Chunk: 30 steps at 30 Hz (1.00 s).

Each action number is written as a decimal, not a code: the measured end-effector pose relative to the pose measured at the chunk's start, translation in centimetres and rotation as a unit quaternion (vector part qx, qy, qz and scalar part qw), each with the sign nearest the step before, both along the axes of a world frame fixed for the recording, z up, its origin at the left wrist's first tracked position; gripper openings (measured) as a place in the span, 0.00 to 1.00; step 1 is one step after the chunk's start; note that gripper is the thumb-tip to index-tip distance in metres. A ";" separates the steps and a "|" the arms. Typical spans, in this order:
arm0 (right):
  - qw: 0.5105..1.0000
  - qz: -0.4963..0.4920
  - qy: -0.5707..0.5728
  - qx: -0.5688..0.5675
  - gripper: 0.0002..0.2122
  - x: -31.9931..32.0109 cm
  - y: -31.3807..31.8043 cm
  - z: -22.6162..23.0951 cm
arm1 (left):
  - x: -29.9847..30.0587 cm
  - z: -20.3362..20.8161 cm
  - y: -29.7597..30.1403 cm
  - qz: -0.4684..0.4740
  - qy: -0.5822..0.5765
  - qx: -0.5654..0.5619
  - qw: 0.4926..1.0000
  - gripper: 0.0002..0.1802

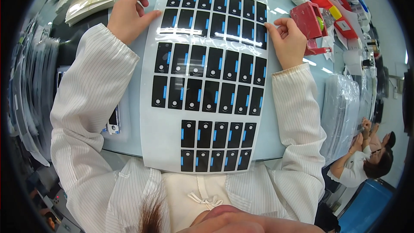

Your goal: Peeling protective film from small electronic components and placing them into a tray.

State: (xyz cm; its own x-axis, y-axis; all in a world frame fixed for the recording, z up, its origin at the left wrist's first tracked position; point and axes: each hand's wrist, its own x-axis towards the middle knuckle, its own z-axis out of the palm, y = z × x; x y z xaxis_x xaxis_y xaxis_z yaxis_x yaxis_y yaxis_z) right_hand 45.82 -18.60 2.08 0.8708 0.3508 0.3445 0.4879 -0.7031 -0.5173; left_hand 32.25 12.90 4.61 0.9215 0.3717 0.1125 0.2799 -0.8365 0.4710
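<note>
**Sheet of black labels held flat at both upper edges**

Nearest the lens, at the bottom of the frame, a white striped coat with a tied drawstring fills the lower edge, with a blurred chin and a tuft of hair cut off below it.

Above it lies a long white sheet (148, 103) carrying rows of small black labels (202, 95) with blue marks. Its long axis runs from the bottom centre up to the top centre of the frame; its lower end hangs over the near edge of the pale bench (293, 103), and its top end curls out of clear view.

At the upper left, the left hand (129, 13) rests on the sheet's left margin, thumb pressed flat, fingers loosely curled, gripping nothing. At the upper right, the right hand (288, 39) pinches the sheet's right edge between thumb and fingertips.

A red holder (307, 19) stands just beyond the right hand. Another person sits at the lower right, partly cut off.
</note>
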 end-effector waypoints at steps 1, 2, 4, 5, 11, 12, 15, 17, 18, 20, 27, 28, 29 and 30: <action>0.996 0.015 -0.088 -0.018 0.09 -0.3 0.0 0.2 | -0.1 0.0 -0.1 -0.002 -0.002 0.000 1.000 0.18; 0.983 0.032 -0.176 -0.037 0.09 -0.5 0.1 0.5 | -0.4 -0.2 0.1 -0.064 -0.034 0.064 0.995 0.22; 0.972 0.073 -0.223 -0.025 0.11 -1.3 0.7 1.0 | -0.6 -0.6 -0.6 -0.125 -0.069 0.127 0.982 0.26; 0.963 0.105 -0.246 -0.027 0.12 -1.7 1.3 1.0 | -0.6 -0.8 -1.5 -0.177 -0.084 0.157 0.968 0.28; 0.955 0.231 -0.121 -0.138 0.28 -4.2 2.9 -1.4 | -1.4 -1.9 -4.0 -0.276 0.041 0.276 0.920 0.26; 0.953 0.225 -0.119 -0.161 0.29 -4.2 2.9 -1.3 | -1.4 -1.7 -4.1 -0.268 0.059 0.297 0.915 0.25; 0.953 0.218 -0.126 -0.169 0.30 -4.2 2.8 -1.6 | -1.4 -1.1 -4.6 -0.261 0.085 0.311 0.910 0.25; 0.953 0.215 -0.128 -0.170 0.32 -4.1 2.9 -2.1 | -1.5 -1.0 -4.8 -0.254 0.111 0.301 0.912 0.25; 0.953 0.211 -0.127 -0.175 0.34 -4.2 3.1 -2.0 | -1.5 -0.8 -4.9 -0.247 0.120 0.283 0.919 0.26; 0.955 0.184 -0.156 -0.170 0.36 -4.8 3.1 -1.6 | -1.4 -1.3 -4.4 -0.244 0.112 0.285 0.920 0.26; 0.963 0.193 -0.108 -0.154 0.35 -5.3 2.7 -1.3 | -0.7 -1.2 -4.1 -0.270 0.113 0.228 0.929 0.28; 0.965 0.184 -0.151 -0.109 0.31 -5.8 2.3 -1.2 | -0.7 -1.6 -3.8 -0.275 0.107 0.231 0.927 0.28; 0.962 0.188 -0.188 -0.057 0.26 -6.1 1.7 -0.2 | -0.8 -1.4 -4.0 -0.273 0.114 0.227 0.928 0.28; 0.955 0.194 -0.223 -0.005 0.22 -6.4 1.1 1.2 | -1.0 -1.3 -4.1 -0.270 0.124 0.222 0.929 0.28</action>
State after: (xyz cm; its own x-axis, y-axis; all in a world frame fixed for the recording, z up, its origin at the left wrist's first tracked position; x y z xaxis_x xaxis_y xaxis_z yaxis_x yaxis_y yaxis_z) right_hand 39.38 -17.53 3.31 0.4418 0.6223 0.6461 0.8830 -0.4289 -0.1908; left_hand 31.25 8.77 3.31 0.9780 -0.1851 -0.0960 -0.1838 -0.9827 0.0222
